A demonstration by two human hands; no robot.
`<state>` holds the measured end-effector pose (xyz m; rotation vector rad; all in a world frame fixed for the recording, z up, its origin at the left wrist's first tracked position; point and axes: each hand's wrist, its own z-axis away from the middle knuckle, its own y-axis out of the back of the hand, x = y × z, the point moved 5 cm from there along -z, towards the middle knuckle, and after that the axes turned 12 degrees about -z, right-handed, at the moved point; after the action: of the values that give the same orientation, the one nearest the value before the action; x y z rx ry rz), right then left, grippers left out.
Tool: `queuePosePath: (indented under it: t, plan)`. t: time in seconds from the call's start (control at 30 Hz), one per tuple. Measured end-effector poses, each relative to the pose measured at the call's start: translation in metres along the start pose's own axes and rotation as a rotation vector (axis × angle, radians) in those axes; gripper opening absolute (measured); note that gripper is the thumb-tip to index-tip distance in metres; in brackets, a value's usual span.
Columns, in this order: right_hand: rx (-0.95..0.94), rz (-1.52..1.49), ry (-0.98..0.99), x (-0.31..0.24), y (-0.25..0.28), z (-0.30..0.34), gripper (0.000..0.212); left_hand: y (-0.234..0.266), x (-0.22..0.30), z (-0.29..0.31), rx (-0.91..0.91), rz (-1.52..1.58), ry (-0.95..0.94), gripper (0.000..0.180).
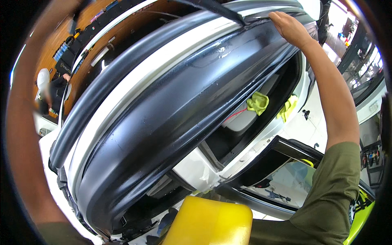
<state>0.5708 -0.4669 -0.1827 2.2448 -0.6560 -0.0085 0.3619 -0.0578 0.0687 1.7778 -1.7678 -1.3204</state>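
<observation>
A large sheet of dark satin film (163, 106) covers the white car's roof, its lower edge hanging in folds over the door openings. My right hand (288, 29) is closed in a pinch at the far right end of the roof, holding a slim, metallic-looking tool (262, 18) against the film beside a white band (134, 83). The tool's exact kind is too small to make out. A dark strip (222, 11) runs from the top edge down to the roof near the tool's tip. My left arm (24, 134) reaches up along the left rim; its hand is outside the picture.
Bright green cloths lie on a grey seat (237, 122) and the car's white edge. An open car door (277, 175) stands at lower right. A yellow block-shaped thing (208, 222) fills the bottom middle. Another person (57, 92) is at far left, near dark boxes on a wooden surface.
</observation>
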Motion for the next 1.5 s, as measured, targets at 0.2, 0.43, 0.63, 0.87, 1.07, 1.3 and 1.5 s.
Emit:
queuePosePath:
  t: [0.2,0.43,0.63,0.87,1.07,1.3,1.5]
  plan:
    - [0.271,-0.101,-0.457,-0.039,0.108,-0.020,0.028,-0.159,-0.015,0.053,-0.219,-0.346,0.228,0.041]
    - [0.270,-0.883,-0.846,-0.202,0.105,-0.074,0.058,-0.056,0.113,0.087,-0.165,0.718,0.114,0.051]
    - [-0.041,-1.495,-0.712,-0.405,0.053,-0.115,0.048,-0.025,0.153,0.209,-0.144,1.434,0.447,0.046]
    - [-0.059,-1.458,-0.138,-0.491,0.150,-0.074,0.050,0.017,0.076,0.359,0.240,1.533,0.879,0.035]
    - [0.028,-1.146,0.309,-0.574,0.224,-0.064,0.028,0.041,0.020,0.506,0.156,0.997,1.022,0.046]
    - [0.053,-0.456,-0.354,-0.372,0.136,-0.035,0.027,0.031,0.006,0.596,0.662,1.211,1.091,0.056]
    - [-0.139,-0.171,-0.203,-0.207,0.042,0.000,0.025,0.012,0.014,0.619,0.752,1.101,1.158,0.052]
